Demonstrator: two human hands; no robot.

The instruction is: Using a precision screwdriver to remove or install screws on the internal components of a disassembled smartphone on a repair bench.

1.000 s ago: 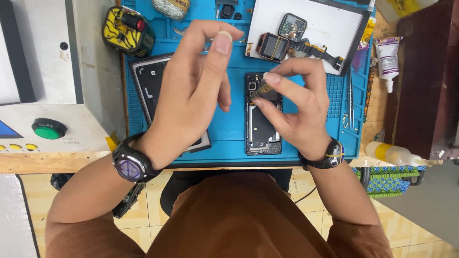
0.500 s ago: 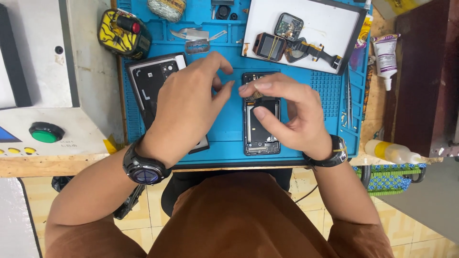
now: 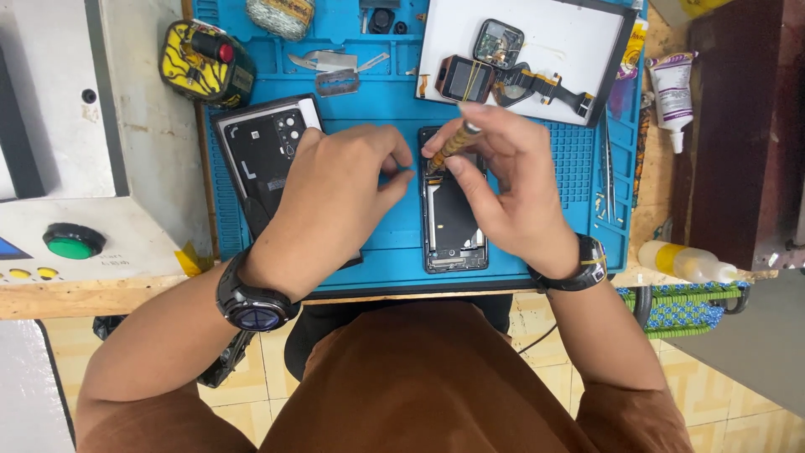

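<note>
An opened black phone (image 3: 453, 226) lies face down on a blue work mat (image 3: 386, 243), its insides exposed. My right hand (image 3: 511, 184) holds a thin brown-handled screwdriver (image 3: 453, 144), tip down on the phone's upper part. My left hand (image 3: 335, 197) rests on the mat just left of the phone. Its fingers are curled near the phone's top left corner with nothing visible in them. It partly covers the phone's detached black back cover (image 3: 264, 147). Both wrists wear dark watches.
A white tray (image 3: 570, 42) at the back holds a taken-apart smartwatch (image 3: 465, 80). Metal blades (image 3: 335, 71) and a yellow-black device (image 3: 205, 63) lie at the back left. Tweezers (image 3: 608, 168), a white tube (image 3: 671, 92) and a small bottle (image 3: 688, 262) sit right. A green button (image 3: 73, 242) is far left.
My left hand came down from above the mat and settled beside the phone. My right hand turned the screwdriver upright onto the phone's upper part.
</note>
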